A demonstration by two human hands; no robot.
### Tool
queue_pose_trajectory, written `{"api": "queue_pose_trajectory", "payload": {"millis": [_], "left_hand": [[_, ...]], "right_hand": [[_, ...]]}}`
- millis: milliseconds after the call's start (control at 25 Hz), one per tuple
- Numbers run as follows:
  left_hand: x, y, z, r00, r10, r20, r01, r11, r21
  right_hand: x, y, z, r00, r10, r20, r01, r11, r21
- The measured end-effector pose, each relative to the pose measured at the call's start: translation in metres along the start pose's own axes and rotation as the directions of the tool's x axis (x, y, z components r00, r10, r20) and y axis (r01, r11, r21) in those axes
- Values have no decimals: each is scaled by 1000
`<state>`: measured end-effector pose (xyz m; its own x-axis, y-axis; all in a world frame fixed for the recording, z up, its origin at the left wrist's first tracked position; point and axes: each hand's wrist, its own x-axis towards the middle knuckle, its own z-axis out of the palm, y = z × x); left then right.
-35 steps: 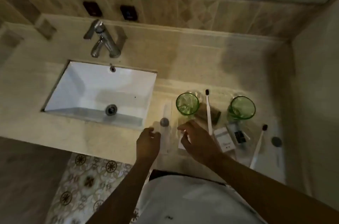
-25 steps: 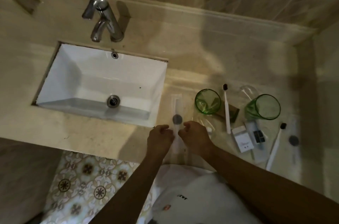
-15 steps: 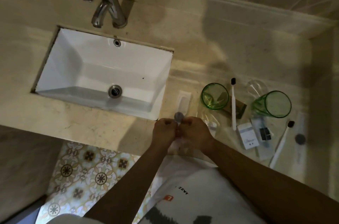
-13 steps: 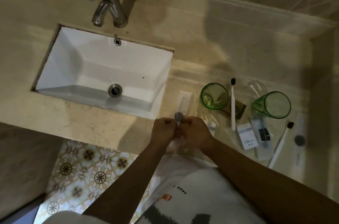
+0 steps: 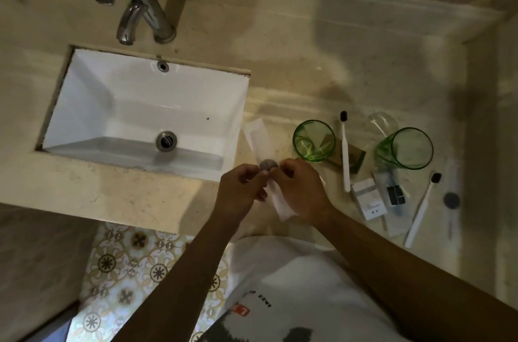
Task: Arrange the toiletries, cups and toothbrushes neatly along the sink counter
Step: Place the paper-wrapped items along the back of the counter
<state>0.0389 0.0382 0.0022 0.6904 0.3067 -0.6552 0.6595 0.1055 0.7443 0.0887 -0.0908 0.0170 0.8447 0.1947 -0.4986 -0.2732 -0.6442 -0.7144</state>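
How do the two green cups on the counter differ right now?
The left green cup stands upright with its mouth facing up, close to the hands; the right green cup looks tilted, nearer the side wall. A brown packet shows through and beside the left cup, a clear wrapper behind the right. Both are translucent green glass and empty.

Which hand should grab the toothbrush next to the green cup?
Probably the right hand. The toothbrush lies just to its right beside the green cup, while the left hand would have to cross over. Both hands currently pinch the white packet, so one must let go first.
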Motion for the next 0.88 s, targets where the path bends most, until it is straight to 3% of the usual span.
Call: {"api": "queue_pose_trajectory", "payload": {"millis": [80, 200, 360, 520, 720, 880], "left_hand": [[-6, 18, 2, 996, 71, 55, -69, 996, -49], [-8, 46, 10, 985, 149, 90, -143, 987, -73], [3, 75, 25, 979, 171, 110, -161, 983, -89], [24, 99, 62, 972, 122, 200, -115, 992, -45], [48, 131, 124, 924, 138, 358, -168, 984, 55], [64, 154, 173, 878, 143, 457, -182, 982, 42]], "right_hand": [[-8, -5, -14, 999, 33, 6, -34, 992, 125], [-20, -14, -43, 988, 97, 122, -135, 923, 361], [-30, -9, -76, 967, 109, 229, -202, 878, 434], [-20, 1, -103, 983, 113, 143, -167, 874, 457], [-1, 9, -141, 980, 197, 3, -151, 740, 655], [11, 18, -179, 963, 270, -17, -172, 660, 731]]}}
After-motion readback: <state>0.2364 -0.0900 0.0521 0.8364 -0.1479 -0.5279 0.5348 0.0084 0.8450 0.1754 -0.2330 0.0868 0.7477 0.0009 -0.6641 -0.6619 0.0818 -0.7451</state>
